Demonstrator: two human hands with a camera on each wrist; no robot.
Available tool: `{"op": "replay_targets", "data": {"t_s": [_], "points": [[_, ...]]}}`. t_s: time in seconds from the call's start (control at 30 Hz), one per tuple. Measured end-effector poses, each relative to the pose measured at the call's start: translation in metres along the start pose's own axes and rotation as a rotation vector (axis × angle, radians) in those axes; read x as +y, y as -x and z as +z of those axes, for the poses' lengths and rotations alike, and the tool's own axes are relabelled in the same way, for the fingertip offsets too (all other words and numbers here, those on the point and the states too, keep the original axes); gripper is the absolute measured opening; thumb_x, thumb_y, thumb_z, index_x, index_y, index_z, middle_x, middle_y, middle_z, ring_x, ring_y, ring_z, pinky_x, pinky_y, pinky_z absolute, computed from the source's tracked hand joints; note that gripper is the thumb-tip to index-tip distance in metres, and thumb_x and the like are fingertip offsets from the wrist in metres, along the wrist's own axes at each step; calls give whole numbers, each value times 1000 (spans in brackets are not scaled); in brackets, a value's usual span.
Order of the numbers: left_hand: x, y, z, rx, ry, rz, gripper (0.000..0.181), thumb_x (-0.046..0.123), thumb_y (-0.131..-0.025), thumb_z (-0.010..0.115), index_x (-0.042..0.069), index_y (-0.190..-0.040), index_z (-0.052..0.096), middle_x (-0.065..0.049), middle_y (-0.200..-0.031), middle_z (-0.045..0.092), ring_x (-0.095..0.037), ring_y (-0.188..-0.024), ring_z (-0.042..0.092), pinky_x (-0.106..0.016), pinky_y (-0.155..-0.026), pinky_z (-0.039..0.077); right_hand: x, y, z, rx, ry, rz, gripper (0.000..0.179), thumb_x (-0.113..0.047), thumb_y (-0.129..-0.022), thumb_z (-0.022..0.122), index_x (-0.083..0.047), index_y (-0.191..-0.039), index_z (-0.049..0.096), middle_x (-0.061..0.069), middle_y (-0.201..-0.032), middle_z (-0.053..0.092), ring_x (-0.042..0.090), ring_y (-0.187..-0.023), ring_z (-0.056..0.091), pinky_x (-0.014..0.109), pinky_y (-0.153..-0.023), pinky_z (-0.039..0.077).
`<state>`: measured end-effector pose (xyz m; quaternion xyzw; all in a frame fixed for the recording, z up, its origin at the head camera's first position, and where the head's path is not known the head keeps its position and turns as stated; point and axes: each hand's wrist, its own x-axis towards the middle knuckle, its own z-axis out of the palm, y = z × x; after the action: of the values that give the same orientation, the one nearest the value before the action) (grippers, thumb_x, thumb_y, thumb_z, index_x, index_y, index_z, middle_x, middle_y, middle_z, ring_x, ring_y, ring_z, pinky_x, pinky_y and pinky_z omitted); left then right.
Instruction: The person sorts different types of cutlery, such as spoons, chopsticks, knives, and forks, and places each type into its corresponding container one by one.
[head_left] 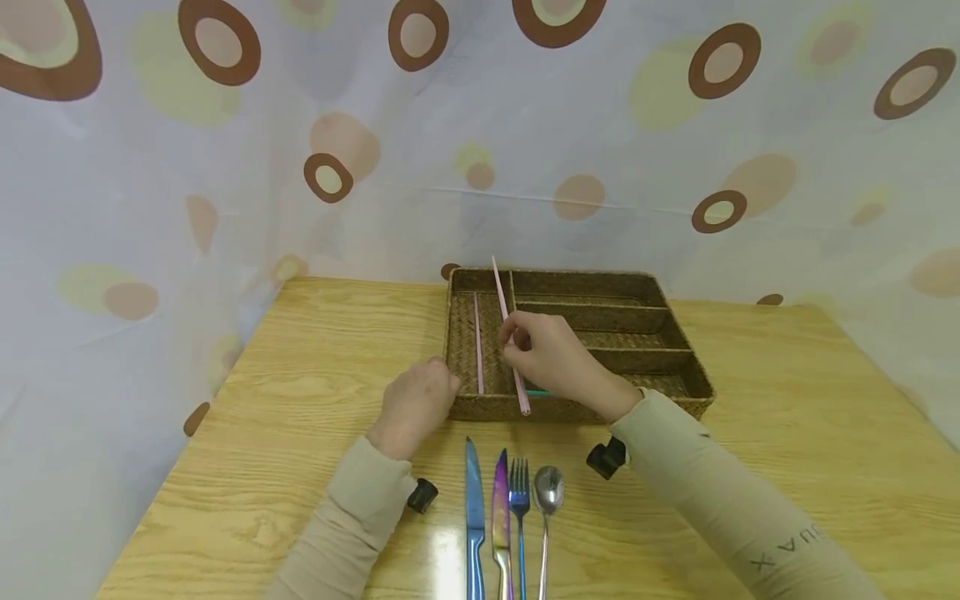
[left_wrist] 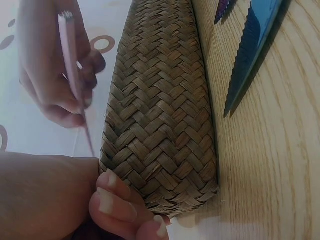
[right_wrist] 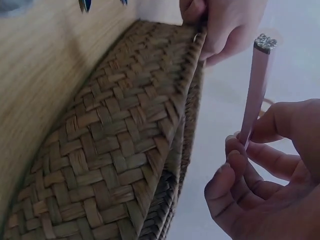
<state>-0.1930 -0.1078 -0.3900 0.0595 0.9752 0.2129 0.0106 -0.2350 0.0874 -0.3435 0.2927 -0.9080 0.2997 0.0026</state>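
A divided woven tray (head_left: 480,407) stands at the back of the table. My left hand (head_left: 416,404) grips its front left corner, thumb over the rim and fingers against the outside wall in the left wrist view. Between thumb and fingertips, my right hand (head_left: 551,354) pinches a pink chopstick (right_wrist: 256,85) above the tray's left compartment. The chopstick's glittery thick end points toward me and its thin tip away. A second pink chopstick (head_left: 478,346) lies lengthwise inside that left compartment. Beside the right hand, a thin teal piece (head_left: 538,392) shows at the tray's front, mostly hidden.
In front of the tray lie a blue knife (head_left: 474,492), a purple and gold knife (head_left: 501,500), a fork (head_left: 519,492) and a spoon (head_left: 549,492), side by side. A patterned cloth (head_left: 420,217) hangs behind the table. Dividers split the tray's right side into three compartments.
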Motion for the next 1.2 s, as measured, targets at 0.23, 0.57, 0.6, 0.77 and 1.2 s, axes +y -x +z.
{"op": "replay_targets", "data": {"t_s": [0.23, 0.57, 0.6, 0.77, 1.2], "points": [[1, 0, -2, -2, -1, 0, 34, 21, -104, 51, 4, -75, 57, -2, -59, 44, -13, -47, 40, -26, -39, 39, 7, -25, 10, -67, 69, 99, 17, -9, -96, 55, -3, -106, 67, 4, -70, 62, 12, -48, 46, 27, -49, 40], [1, 2, -2, 9, 13, 5, 32, 20, -104, 50, 2, -77, 57, 0, -58, 39, -12, -47, 36, -24, -38, 34, 1, -39, 27, -109, 215, 141, 17, -15, -97, 59, -5, -104, 71, 7, -87, 72, 10, -55, 60, 25, -51, 48], [1, 2, -2, 8, 5, 8, 32, 20, -104, 50, 2, -78, 57, -1, -59, 40, -12, -47, 36, -24, -39, 34, 0, -40, 28, -112, 233, 153, 18, -16, -97, 59, -6, -105, 71, 8, -88, 73, 11, -56, 61, 25, -50, 48], [1, 2, -1, 16, -17, 18, 32, 20, -104, 51, 1, -79, 58, -3, -59, 44, -12, -47, 38, -26, -39, 37, 0, -44, 30, -111, 296, 182, 19, -17, -97, 60, -7, -106, 73, 8, -89, 73, 12, -54, 59, 25, -47, 45], [-1, 2, 2, 54, 2, 32, 36, 18, -103, 51, 6, -70, 50, 1, -55, 33, -11, -46, 32, -24, -37, 30, 6, -50, 37, -132, 458, 171, 31, -17, -97, 59, -12, -67, 56, -3, -53, 43, 9, -42, 36, 24, -39, 25]]}}
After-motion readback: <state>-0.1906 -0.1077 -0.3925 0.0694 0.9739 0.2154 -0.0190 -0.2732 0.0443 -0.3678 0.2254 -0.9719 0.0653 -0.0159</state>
